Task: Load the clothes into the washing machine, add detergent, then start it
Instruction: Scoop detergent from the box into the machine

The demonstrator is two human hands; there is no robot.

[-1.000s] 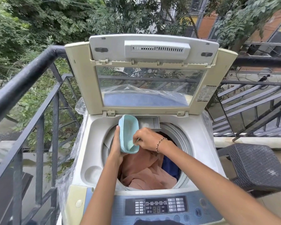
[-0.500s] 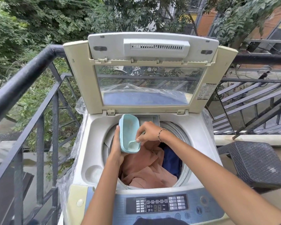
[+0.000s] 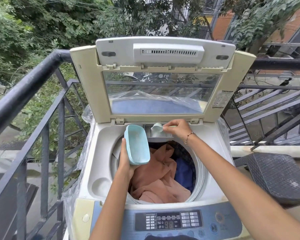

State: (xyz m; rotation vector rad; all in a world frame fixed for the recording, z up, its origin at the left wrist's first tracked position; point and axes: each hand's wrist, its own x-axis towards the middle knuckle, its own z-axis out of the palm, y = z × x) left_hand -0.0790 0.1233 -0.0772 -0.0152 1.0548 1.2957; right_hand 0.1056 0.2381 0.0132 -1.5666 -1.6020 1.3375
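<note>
A top-loading washing machine (image 3: pixel 100 186) stands with its lid (image 3: pixel 87 87) raised. Peach and dark blue clothes (image 3: pixel 159 177) fill the drum. My left hand (image 3: pixel 126 156) holds a light blue detergent box (image 3: pixel 138 144) tilted over the drum's left side. My right hand (image 3: pixel 177 129) pinches the handle of a small pale scoop (image 3: pixel 157 129), tipped over the open detergent drawer (image 3: pixel 160 135) at the back rim. The control panel (image 3: pixel 170 220) with its lit display sits at the front.
A black metal railing (image 3: pixel 24 90) runs along the left and behind the machine. A dark woven stool (image 3: pixel 277 175) stands to the right. Clear plastic wrap (image 3: pixel 87 115) clings to the machine's sides. Trees and buildings lie beyond the balcony.
My right hand lifted the scoop out of the detergent box and carried it back and right to the drawer. The left hand kept the box in place.
</note>
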